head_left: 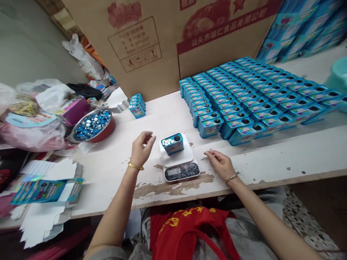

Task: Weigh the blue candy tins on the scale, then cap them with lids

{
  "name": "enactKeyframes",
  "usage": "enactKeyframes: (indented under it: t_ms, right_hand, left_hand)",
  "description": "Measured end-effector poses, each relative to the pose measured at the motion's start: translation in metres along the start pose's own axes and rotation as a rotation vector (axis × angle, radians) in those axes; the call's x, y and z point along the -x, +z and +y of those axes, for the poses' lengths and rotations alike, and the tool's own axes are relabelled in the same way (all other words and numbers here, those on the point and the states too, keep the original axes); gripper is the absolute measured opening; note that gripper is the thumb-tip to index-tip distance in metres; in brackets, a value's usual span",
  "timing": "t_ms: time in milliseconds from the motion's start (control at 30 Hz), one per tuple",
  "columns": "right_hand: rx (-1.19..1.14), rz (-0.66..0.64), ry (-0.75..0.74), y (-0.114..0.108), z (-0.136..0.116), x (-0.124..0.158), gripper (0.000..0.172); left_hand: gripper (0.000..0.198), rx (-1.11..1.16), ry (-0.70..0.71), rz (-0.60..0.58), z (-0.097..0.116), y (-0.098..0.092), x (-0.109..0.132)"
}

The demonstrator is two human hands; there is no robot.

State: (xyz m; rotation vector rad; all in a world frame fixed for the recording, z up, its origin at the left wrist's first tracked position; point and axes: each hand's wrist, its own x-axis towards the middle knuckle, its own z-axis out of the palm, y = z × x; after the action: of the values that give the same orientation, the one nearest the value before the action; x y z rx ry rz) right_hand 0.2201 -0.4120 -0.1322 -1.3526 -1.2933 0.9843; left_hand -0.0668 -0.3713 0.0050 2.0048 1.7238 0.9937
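Observation:
A small blue tin (172, 143) with white pellets on its top stands on a white kitchen scale (179, 161) at the middle of the white table (114, 162). My left hand (141, 147) hovers just left of the tin, fingers curled in a loose pinch; whether anything is in them I cannot make out. My right hand (221, 164) rests on the table to the right of the scale, fingers curled down, apparently holding nothing.
Several rows of blue tins (255, 99) fill the table's right side. A small stack of tins (137, 105) stands at the back. A red bowl of blue caps (93, 124) sits left, by plastic bags (29, 119). Flat cartons (47, 191) lie front left. A cardboard box (168, 39) stands behind.

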Motion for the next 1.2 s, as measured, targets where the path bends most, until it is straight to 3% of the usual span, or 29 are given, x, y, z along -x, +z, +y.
enactKeyframes:
  t_ms: [167,267,367,467,567,767,867,967,1200]
  right_hand:
    - [-0.001,0.017,-0.007,0.001,-0.002,-0.001,0.032]
    - [0.006,0.024,0.002,0.001,-0.006,0.001,0.034]
    - [0.016,0.03,0.019,0.0,-0.007,0.001,0.035]
    - [0.026,0.05,0.038,0.001,-0.011,-0.001,0.037]
    - [0.041,0.09,0.015,0.006,-0.033,-0.007,0.036]
    - [0.067,0.054,-0.486,0.044,-0.111,-0.032,0.025]
    - [0.085,-0.045,-0.613,0.065,-0.125,-0.046,0.027]
    - [0.068,-0.14,-0.58,0.078,-0.12,-0.054,0.03]
    - [-0.261,-0.191,-0.236,0.082,-0.112,-0.048,0.043]
  left_hand:
    - [0.029,0.087,-0.259,-0.024,-0.046,0.012,0.054]
    - [0.03,0.116,-0.323,-0.02,-0.054,0.02,0.076]
    - [0.028,0.114,-0.292,0.024,-0.052,0.023,0.085]
    - [0.024,0.084,-0.177,0.081,-0.042,0.021,0.084]
    - [0.023,0.036,-0.007,0.146,-0.027,0.018,0.08]
    - [0.044,-0.196,0.299,0.171,0.002,0.024,0.066]
    - [0.055,-0.329,0.341,0.159,0.008,0.032,0.059]
    - [0.057,-0.43,0.347,0.147,0.012,0.039,0.054]
    - [0.049,-0.484,0.319,0.035,0.026,0.051,0.043]
